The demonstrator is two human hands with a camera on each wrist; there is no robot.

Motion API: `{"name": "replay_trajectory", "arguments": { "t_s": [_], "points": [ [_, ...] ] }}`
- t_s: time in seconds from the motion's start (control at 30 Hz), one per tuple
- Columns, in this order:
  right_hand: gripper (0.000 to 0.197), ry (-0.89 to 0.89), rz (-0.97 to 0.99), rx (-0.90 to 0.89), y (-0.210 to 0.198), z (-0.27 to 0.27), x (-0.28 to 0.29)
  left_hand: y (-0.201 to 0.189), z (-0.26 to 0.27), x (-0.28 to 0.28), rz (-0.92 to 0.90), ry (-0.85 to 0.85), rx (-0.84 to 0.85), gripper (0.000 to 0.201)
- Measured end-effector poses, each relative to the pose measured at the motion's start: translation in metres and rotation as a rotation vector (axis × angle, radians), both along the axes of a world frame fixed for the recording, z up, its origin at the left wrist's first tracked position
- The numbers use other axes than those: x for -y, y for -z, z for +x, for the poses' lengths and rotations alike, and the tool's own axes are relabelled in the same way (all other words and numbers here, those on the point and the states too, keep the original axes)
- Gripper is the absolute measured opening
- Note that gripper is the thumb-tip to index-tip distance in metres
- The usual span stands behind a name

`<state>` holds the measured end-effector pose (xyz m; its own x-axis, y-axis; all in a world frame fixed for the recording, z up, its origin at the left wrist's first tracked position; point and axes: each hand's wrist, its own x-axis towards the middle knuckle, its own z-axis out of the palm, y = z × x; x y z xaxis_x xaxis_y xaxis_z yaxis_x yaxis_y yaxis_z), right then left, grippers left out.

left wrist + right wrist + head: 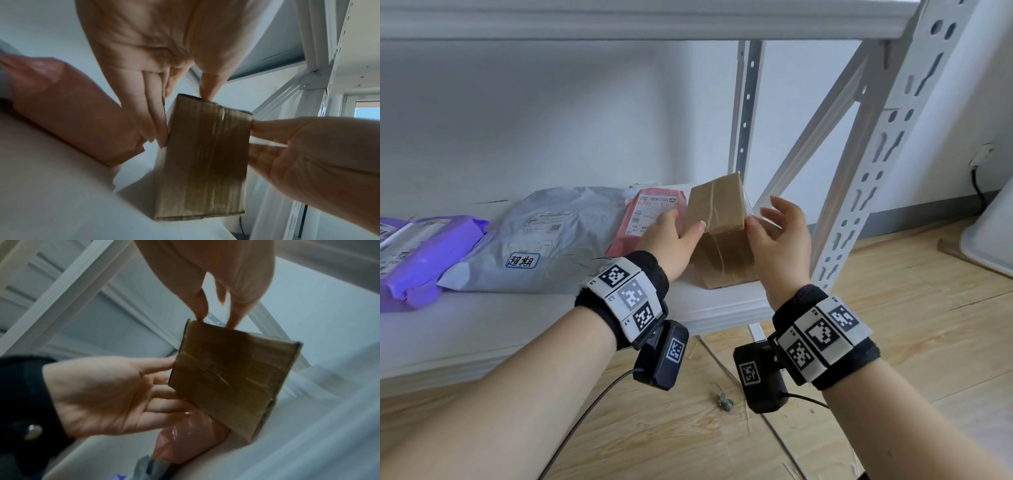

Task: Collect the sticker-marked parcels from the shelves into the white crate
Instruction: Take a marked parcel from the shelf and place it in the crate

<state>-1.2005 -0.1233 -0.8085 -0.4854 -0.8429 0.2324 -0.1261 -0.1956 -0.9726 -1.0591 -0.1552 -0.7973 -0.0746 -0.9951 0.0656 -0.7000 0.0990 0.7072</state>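
A white metal shelf stands on a wood-plank floor against a pale wall. At its right end a taped cardboard box stands tilted on one edge. The left hand and right hand flank it, straight fingers touching its sides. Beside it lie pink, grey and purple mailers; the grey one carries a blue-edged sticker.

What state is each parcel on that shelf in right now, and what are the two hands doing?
Cardboard box: taped shut, tipped up on one edge on the shelf, held between both hands.
Left hand: fingers straight, pressing the box's left side.
Right hand: fingers touching the box's right side.
Pink mailer: lying flat, label up.
Grey mailer: lying flat, crumpled, blue-framed sticker showing.
Purple mailer: lying flat.
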Motion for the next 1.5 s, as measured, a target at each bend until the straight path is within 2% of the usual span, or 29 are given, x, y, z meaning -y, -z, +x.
{"name": "replay_trajectory", "arguments": {
  "t_s": [0.1, 0.17, 0.23, 0.33, 0.43, 0.57, 0.77, 0.93, 1.07, 1.1, 1.2, 1.23, 1.37, 1.5],
  "points": [
    [0.071, 0.048, 0.192, -0.141, 0.005, 0.000, 0.000, -0.002, 0.006, -0.003, -0.042, -0.010, 0.006, 0.047],
    [0.082, 0.015, 0.301, -0.168, 0.005, 0.000, -0.002, -0.001, 0.010, -0.003, -0.111, -0.010, 0.019, 0.038],
    [0.075, -0.069, 0.350, -0.108, 0.007, -0.002, -0.002, -0.001, 0.012, -0.005, -0.186, 0.003, 0.033, 0.032],
    [0.050, -0.122, 0.296, -0.050, 0.013, -0.001, -0.001, -0.003, 0.010, -0.010, -0.151, 0.039, 0.033, 0.038],
    [0.054, -0.033, 0.175, -0.110, 0.014, -0.001, -0.003, -0.004, 0.000, -0.015, -0.060, 0.052, 0.082, 0.047],
    [0.065, -0.019, 0.136, -0.156, 0.015, -0.009, -0.007, 0.008, -0.012, -0.010, -0.026, 0.102, 0.046, 0.059],
    [0.073, -0.038, 0.116, -0.145, 0.024, -0.017, -0.009, 0.023, -0.014, -0.008, -0.011, 0.093, 0.045, 0.043],
    [0.068, -0.033, 0.071, -0.145, 0.030, -0.016, -0.011, 0.027, -0.011, -0.012, -0.056, 0.092, -0.016, 0.034],
    [0.080, -0.042, 0.061, -0.116, 0.035, -0.010, -0.009, 0.026, -0.006, -0.017, -0.125, 0.079, -0.079, 0.028],
    [0.077, -0.046, 0.069, -0.134, 0.036, -0.007, -0.009, 0.025, -0.004, -0.018, -0.139, 0.079, -0.101, 0.028],
    [0.046, -0.082, 0.060, -0.157, 0.036, -0.002, -0.008, 0.025, 0.002, -0.017, -0.163, 0.082, -0.143, 0.026],
    [0.042, -0.097, 0.054, -0.147, 0.036, -0.002, -0.009, 0.025, 0.004, -0.017, -0.162, 0.081, -0.149, 0.026],
    [0.047, -0.110, 0.011, -0.138, 0.032, 0.006, -0.010, 0.029, 0.011, -0.015, -0.169, 0.071, -0.199, 0.026],
    [0.041, -0.124, -0.020, -0.139, 0.031, 0.009, -0.007, 0.033, 0.015, -0.012, -0.226, 0.074, -0.217, 0.025]
  ]
}}
